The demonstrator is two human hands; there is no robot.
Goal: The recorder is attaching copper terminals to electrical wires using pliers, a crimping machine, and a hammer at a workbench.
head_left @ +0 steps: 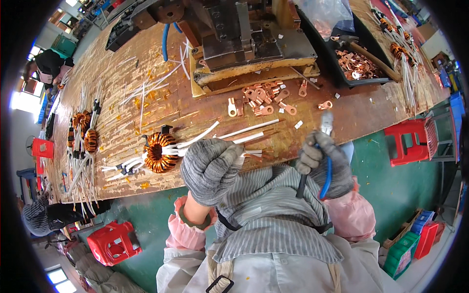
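My left hand (210,168), in a grey knit glove, is closed around the white wires (251,136) of a copper-wound ring coil (161,152). The coil lies on the worn wooden table just left of that hand. Stripped copper ends stick out past my fist to the right. My right hand (325,168), gloved too, grips pliers (326,124) with one blue and one black handle. Their metal head points away from me, over the table's front edge. Beyond both hands lies a loose pile of copper ring lugs (264,97), with one single lug (325,105) apart to the right.
A heavy metal press (244,49) stands at the back middle. Right of it, a black tray (351,84) holds more lugs, a hammer (373,59) and a plastic bag (330,19). Finished-looking coils (83,129) lie far left, others (400,51) far right. Red stools (115,242) stand on the floor.
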